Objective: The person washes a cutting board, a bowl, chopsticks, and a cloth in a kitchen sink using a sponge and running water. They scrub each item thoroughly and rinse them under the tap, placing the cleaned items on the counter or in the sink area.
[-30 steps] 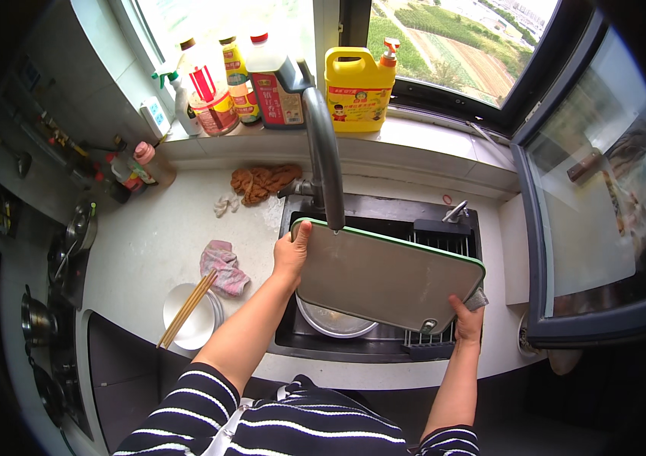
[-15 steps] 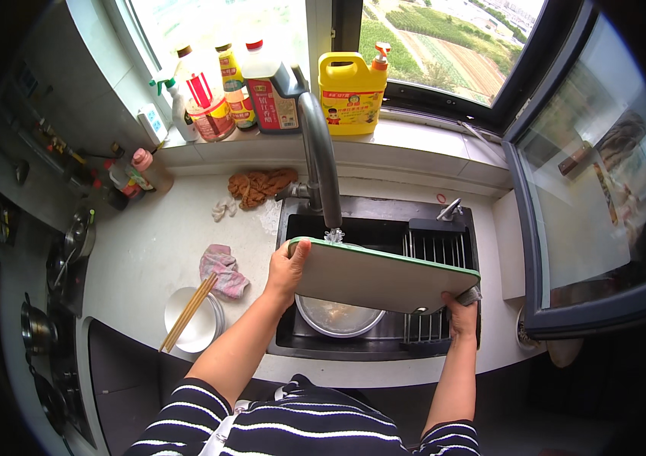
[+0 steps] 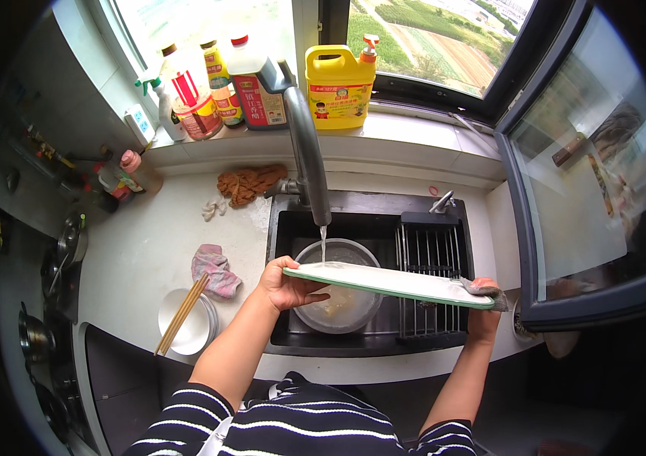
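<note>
Turned white-face-up since before, the green-rimmed rectangular board point(image 3: 391, 281) is held by the left hand point(image 3: 280, 288) and, seemingly, the right hand point(image 3: 482, 323).

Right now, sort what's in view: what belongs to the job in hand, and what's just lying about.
In the job: cutting board, held by the left hand and right hand; gray cloth, at the right hand; running faucet.

Lying about: brown cloth; pink cloth; white bowls, chopsticks across them; yellow jug.
</note>
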A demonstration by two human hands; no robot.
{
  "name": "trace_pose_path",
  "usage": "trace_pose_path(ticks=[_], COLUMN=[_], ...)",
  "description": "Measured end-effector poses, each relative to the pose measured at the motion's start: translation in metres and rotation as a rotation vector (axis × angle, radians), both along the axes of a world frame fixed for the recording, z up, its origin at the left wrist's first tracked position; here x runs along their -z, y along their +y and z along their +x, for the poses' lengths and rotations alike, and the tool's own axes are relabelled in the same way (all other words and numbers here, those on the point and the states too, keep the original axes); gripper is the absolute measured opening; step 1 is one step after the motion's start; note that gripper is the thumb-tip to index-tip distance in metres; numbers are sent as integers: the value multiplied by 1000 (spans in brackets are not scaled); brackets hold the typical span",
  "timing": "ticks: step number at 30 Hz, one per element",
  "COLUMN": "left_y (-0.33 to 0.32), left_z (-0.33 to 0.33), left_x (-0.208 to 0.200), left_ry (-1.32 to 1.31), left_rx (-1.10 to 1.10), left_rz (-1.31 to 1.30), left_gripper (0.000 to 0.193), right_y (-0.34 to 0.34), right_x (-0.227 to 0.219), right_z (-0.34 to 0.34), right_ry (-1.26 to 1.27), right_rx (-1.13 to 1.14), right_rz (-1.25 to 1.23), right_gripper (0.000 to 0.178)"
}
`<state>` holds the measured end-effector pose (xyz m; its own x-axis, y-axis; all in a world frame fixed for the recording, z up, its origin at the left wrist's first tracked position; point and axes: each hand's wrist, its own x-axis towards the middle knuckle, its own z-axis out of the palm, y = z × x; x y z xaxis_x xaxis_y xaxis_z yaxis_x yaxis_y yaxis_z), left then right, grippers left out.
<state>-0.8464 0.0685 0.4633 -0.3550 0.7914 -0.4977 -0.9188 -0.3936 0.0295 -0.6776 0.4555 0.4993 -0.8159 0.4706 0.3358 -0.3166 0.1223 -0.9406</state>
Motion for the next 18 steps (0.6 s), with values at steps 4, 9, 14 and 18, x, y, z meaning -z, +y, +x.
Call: trace_pose_path(ticks=[4, 9, 14, 18], left_y=[1, -15, -49, -73], left_z=[14, 17, 31, 46], left_x=[21, 22, -9, -26], left_ry=[-91, 20, 137, 218], left_rx=[-80, -195, -206, -204], left_rz=[39, 36, -173, -207], left_gripper=[57, 58, 64, 68], right_y=[-12, -9, -17, -40], right_x=[-16, 3, 57, 57], right_z=[-10, -17, -16, -23], right_ry=[75, -103, -546, -701], right_rx=[-136, -132, -223, -316], right_rz=[31, -39, -326, 526], right_gripper=[14, 4, 27, 48])
